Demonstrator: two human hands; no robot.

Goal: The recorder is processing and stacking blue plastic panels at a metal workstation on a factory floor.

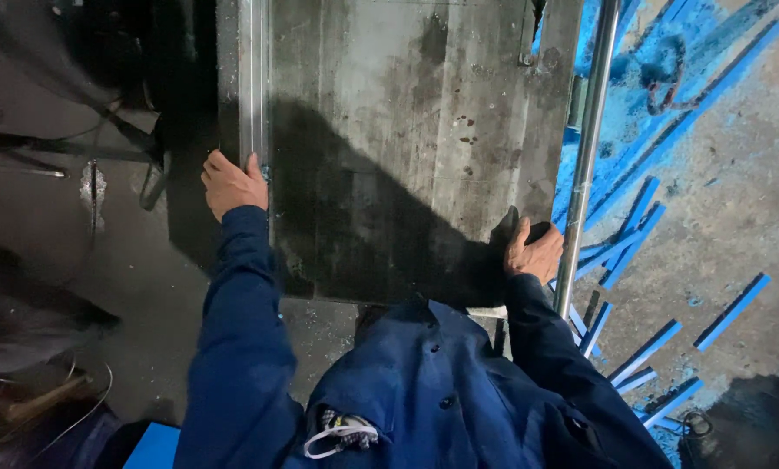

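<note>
A large grey metal panel (407, 130), stained and scratched, lies flat in front of me. A silvery metal strip (254, 78) runs along its left side. My left hand (231, 183) grips the near end of that strip at the panel's left edge. My right hand (534, 252) holds the panel's near right corner, fingers curled over the edge. Both arms are in dark blue sleeves. My shadow covers the panel's near half.
A long shiny metal rod (586, 156) lies along the panel's right side. Several blue strips (637, 230) are scattered on the dusty floor to the right. Dark cables and a stand (102, 139) sit at the left. A blue box corner (155, 447) shows at bottom left.
</note>
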